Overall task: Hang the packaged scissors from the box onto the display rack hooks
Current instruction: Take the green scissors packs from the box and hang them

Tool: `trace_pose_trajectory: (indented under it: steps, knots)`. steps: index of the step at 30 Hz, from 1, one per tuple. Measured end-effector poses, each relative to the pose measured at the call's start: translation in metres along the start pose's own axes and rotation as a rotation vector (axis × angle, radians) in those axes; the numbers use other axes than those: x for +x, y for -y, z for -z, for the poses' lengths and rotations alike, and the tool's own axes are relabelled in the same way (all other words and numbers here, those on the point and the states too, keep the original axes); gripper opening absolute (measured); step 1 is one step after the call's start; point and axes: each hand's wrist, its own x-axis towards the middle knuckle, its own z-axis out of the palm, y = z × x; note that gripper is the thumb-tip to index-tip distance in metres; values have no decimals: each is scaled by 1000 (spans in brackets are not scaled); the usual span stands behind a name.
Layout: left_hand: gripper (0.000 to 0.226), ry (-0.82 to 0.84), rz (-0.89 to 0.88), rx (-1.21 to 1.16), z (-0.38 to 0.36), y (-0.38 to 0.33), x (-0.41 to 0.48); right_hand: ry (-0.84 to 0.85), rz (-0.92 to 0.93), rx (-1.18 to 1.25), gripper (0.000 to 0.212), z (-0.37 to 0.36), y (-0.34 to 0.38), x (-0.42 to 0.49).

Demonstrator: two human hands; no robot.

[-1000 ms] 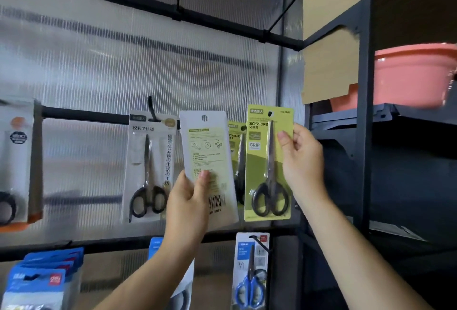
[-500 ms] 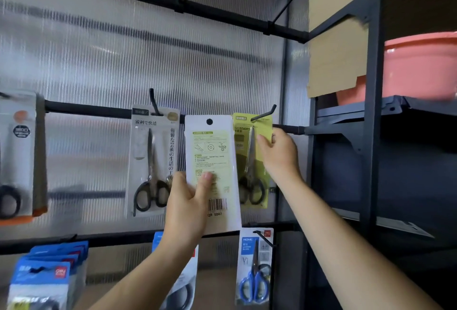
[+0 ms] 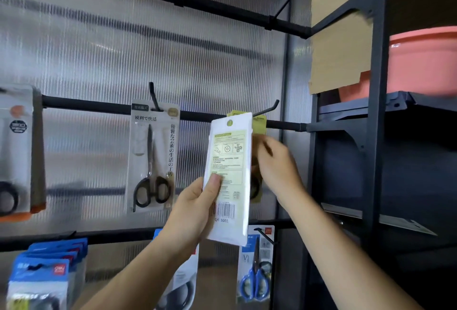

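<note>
Head view, single entry. Upper rail (image 3: 99, 106) of the display rack: left hook (image 3: 153, 97) carries one grey pack (image 3: 153, 156) of black-handled scissors; right hook (image 3: 267, 109), near the rail's right end, carries the green pack (image 3: 259, 124), mostly hidden. A second ago the right hand (image 3: 274, 168) held that green pack off the rack; it now hangs on the hook, so that item counts as placed. The right hand is just below and beside it, motion-blurred; whether its fingers are on the card, or how far open they are, cannot be told. The left hand (image 3: 195, 213) grips the white pack (image 3: 228, 178) at its lower left edge, thumb across the printed back, fingers behind. This pack has shifted right and up: it now covers the green one, hang-hole just under the hook tip, not yet threaded. Judged next in line for the same hook. Lower rail: blue-handled scissors pack (image 3: 256, 267), hanging.
</note>
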Motion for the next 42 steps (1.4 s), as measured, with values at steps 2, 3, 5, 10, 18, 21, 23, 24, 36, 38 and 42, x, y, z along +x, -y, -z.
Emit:
trace_pose_trajectory:
  steps: [2, 3, 5, 10, 18, 21, 23, 24, 36, 38, 42]
  knots:
    - [40, 53, 52, -74, -2, -2, -4, 218, -93, 200, 27, -3, 9, -8]
    - [39, 68, 97, -107, -5, -4, -6, 293, -129, 282, 27, -5, 10, -9]
    - [49, 91, 202, -159, -9, -8, -9, 360, -186, 444, 23, -9, 10, -10]
    - [42, 223, 213, -118, -28, -23, -4, 281, -91, 700, 28, -8, 11, -11]
    - [28, 86, -144, 23, -22, -26, -1, -82, 141, 465, 21, 24, 15, -2]
    - [30, 9, -294, 103, -27, -29, 7, -191, 202, 357, 23, 39, 19, 6]
    - [16, -54, -395, 200, -34, -32, 12, -232, 232, 311, 24, 44, 20, 11]
    - [12, -58, -428, 235, -37, -32, 15, -238, 238, 291, 27, 45, 22, 12]
    - [44, -116, -491, 526, -41, -21, 22, -177, 200, -73, 40, 34, -7, 24]
    - [43, -149, -455, 621, -36, -20, 31, -158, 190, -153, 42, 25, -13, 29]
    - [58, -175, -334, 865, -29, -21, 52, -29, 129, -382, 53, 8, -16, 33]
